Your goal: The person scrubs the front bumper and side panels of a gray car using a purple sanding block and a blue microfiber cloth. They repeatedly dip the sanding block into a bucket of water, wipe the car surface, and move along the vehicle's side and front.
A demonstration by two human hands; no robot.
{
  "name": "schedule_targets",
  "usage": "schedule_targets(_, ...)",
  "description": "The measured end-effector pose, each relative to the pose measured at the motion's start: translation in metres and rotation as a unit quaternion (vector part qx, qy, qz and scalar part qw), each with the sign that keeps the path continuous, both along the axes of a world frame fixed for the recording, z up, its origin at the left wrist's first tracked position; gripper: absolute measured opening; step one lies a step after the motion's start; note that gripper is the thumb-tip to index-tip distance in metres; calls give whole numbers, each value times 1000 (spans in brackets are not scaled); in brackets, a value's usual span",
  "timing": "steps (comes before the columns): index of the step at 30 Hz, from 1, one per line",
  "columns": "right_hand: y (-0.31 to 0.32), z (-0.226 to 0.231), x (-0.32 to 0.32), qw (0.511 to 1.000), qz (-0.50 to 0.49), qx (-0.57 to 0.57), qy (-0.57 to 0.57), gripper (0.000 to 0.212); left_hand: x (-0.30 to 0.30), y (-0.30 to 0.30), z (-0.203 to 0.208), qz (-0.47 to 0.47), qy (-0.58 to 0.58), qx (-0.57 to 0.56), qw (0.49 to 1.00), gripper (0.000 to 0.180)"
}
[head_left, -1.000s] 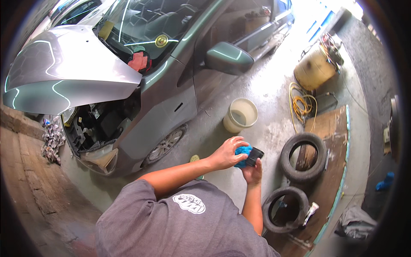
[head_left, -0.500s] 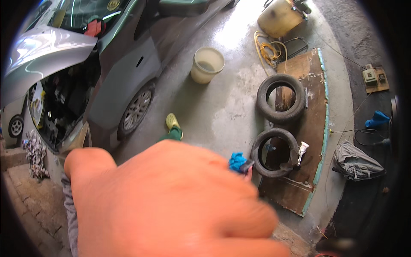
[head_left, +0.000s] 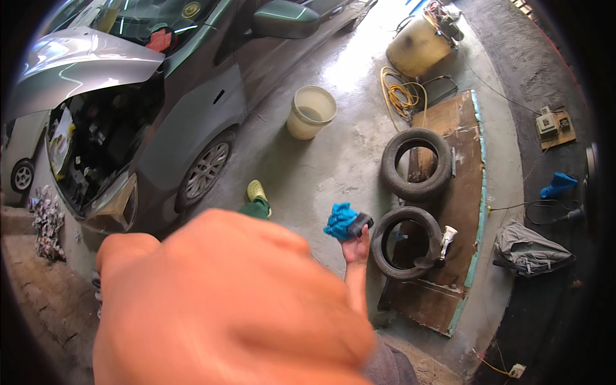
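Past the blurred left hand, whose grip I cannot tell, the right hand is pinching a black part with a blue cloth against it, seemingly just holding them, the next move probably calling for both hands there.

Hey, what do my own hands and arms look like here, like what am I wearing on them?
Both are bare: no glove shows on your left hand, blurred close to the camera, or your right hand. The right forearm shows no sleeve or watch. Plain dark grey fabric shows below it.
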State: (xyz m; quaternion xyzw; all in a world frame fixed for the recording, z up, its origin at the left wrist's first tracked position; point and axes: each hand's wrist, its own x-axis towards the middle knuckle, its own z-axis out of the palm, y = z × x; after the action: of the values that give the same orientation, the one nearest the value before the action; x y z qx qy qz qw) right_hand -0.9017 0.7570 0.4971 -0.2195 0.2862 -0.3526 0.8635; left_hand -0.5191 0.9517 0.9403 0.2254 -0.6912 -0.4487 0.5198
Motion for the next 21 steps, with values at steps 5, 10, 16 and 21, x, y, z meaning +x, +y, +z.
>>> schedule_targets(5, -4, 50, 108, 989, 121, -47, -71, 77, -8, -10, -102, 287, 77, 187, 936, 46)
schedule_targets(10, 51, 106, 229, 960, 228, 0, -160, 66, -12, 18, -294, 471, -79, 312, 821, 95)
schedule_targets(16, 92, 118, 297, 925, 308, 51, -219, 54, 22, 35, -319, 512, 182, 296, 785, 90)
schedule_targets(21, 123, 110, 322, 920, 314, 84, -218, 62, 76, 62, -326, 450, 378, 364, 723, 57)
